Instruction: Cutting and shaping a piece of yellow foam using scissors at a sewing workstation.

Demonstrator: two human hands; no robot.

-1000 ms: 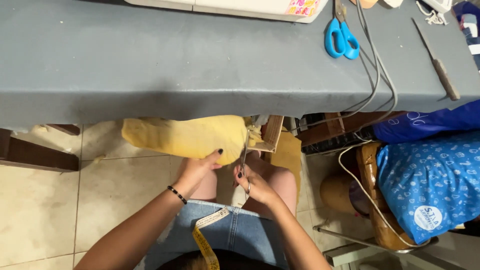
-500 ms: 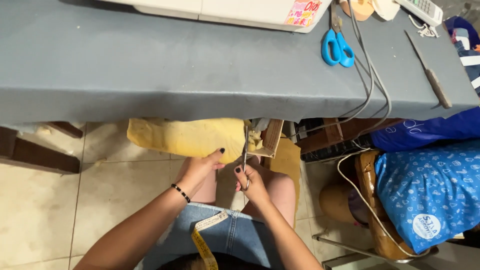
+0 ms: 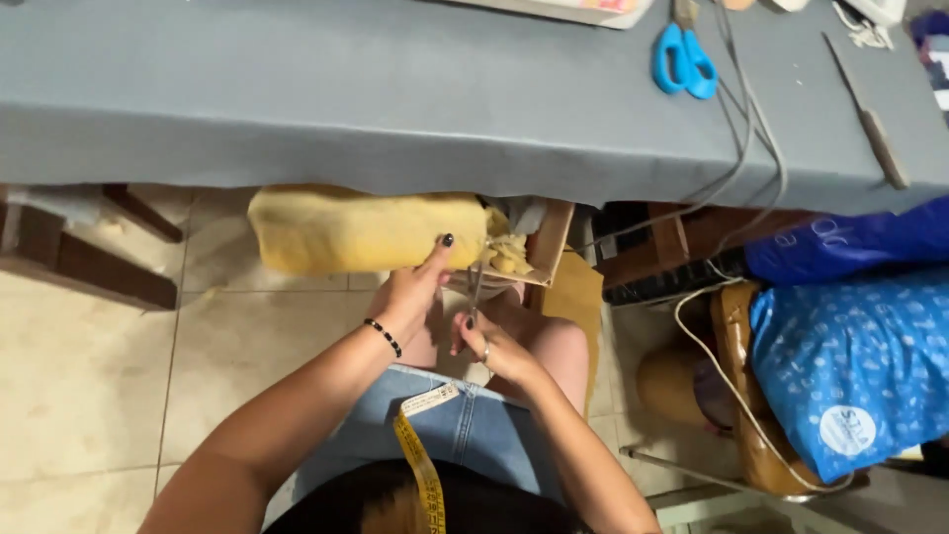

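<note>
Seen from the head camera, a seated person works below the near edge of a grey-covered table (image 3: 297,109), the left hand (image 3: 410,292) pinching the right end of a roll of yellow fabric (image 3: 361,232) that juts out leftward over the tiled floor (image 3: 89,396), just under the table's edge. The right hand (image 3: 494,346), close beside the left but not touching it, is closed around a thin metal tool (image 3: 475,287) whose tip reaches up to the frayed, bunched end of the cloth; what kind of tool it is cannot be told at this size. The fabric looks soft, light and limp, likely to sag or unroll wherever it is not supported, so the firmest hold appears to be where the left fingers already grip it, right beside the frayed end, with the loose fibres there liable to pull away if tugged. A yellow tape measure (image 3: 420,465) hangs down over the person's denim lap. On the far tabletop lie blue-handled scissors (image 3: 684,61) with grey cables (image 3: 751,119) trailing off the edge beside them, and a long knife (image 3: 870,114) further right. A blue patterned bag (image 3: 850,366) rests on a chair at the right, well apart from both hands.
</note>
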